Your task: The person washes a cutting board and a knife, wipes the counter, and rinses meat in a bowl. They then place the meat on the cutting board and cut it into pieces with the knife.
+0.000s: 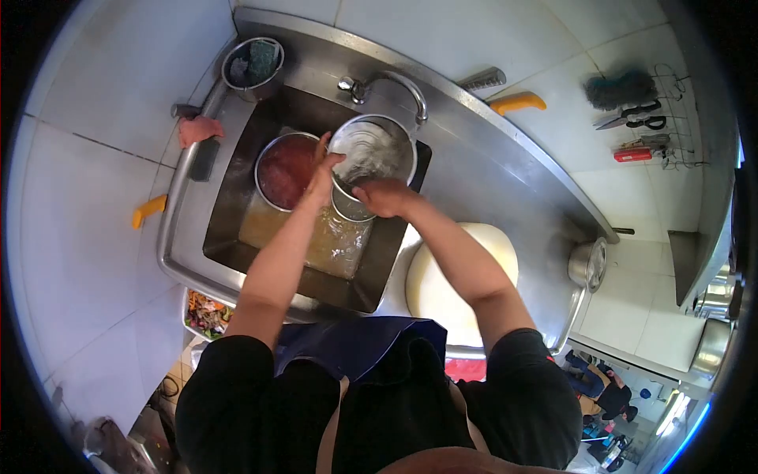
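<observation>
Over the sink point(225, 225), a round metal bowl point(383, 150) is tilted between my two hands, with its shiny inside showing. My left hand point(320, 175) is at the bowl's left rim, fingers around its edge. The fingers of my right hand point(383, 196) are closed on the lower rim. Just under the bowl is another metal container point(351, 209), partly hidden. A metal pot with red contents point(286, 170) stands to the left in the sink. Cloudy water point(328, 245) covers the sink's bottom.
The curved faucet point(407, 83) rises behind the bowl. A container with scrubbers point(253, 67) sits at the back left corner. On the right counter are a large pale rounded object point(462, 276) and a metal pot point(588, 265). Food scraps point(207, 316) lie lower left. Another person point(612, 395) is far right.
</observation>
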`<state>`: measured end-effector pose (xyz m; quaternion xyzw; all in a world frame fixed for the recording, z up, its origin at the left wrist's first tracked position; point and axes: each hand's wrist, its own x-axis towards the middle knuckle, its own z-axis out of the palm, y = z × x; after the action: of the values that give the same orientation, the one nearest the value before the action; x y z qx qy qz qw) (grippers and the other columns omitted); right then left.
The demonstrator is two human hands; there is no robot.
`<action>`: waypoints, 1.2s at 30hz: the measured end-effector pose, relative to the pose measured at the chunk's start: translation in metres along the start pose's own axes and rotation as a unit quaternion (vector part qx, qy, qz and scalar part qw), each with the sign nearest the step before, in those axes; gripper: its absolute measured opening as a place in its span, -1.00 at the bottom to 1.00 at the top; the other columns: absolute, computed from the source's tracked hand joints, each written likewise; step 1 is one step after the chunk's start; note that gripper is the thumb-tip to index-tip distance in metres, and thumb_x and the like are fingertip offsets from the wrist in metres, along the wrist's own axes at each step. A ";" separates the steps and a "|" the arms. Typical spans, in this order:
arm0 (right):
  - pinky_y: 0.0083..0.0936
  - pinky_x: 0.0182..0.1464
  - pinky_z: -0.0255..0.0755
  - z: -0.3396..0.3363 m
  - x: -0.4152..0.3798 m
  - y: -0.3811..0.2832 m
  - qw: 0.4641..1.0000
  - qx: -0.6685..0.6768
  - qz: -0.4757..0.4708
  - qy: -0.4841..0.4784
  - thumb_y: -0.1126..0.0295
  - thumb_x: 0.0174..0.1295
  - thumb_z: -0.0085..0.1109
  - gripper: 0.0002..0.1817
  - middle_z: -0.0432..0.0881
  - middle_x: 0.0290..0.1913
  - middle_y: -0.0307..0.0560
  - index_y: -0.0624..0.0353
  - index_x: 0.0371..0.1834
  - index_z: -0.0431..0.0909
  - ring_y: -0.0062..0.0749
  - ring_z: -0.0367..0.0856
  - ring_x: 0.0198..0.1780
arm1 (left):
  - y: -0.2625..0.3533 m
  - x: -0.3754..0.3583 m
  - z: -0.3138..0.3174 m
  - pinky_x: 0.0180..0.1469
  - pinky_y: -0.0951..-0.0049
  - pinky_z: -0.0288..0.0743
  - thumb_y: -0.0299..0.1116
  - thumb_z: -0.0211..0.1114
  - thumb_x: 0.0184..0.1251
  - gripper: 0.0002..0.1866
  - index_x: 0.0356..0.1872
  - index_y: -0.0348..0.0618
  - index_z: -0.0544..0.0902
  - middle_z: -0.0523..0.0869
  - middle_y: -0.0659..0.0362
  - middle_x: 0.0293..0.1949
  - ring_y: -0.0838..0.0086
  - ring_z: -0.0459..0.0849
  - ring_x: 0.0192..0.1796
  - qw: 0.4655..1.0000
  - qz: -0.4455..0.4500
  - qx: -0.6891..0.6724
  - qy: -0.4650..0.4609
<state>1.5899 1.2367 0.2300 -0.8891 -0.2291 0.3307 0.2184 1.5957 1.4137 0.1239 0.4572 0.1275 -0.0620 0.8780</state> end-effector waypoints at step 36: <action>-0.22 -0.10 0.58 0.002 -0.193 0.201 0.801 -0.138 0.227 0.537 0.34 0.45 0.37 -0.79 0.77 -0.28 0.14 0.32 -0.15 0.76 -0.02 0.74 -0.19 | -0.193 0.113 -0.268 0.53 0.22 0.35 0.00 0.55 0.25 -0.20 0.48 -0.08 0.51 0.56 -0.06 0.45 0.14 0.51 0.49 0.847 -0.104 0.443 0.273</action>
<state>1.5105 0.9695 0.2144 -0.9716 0.0904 -0.1941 0.1004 1.6155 1.5230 -0.2072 0.7799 0.3684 -0.0756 0.5003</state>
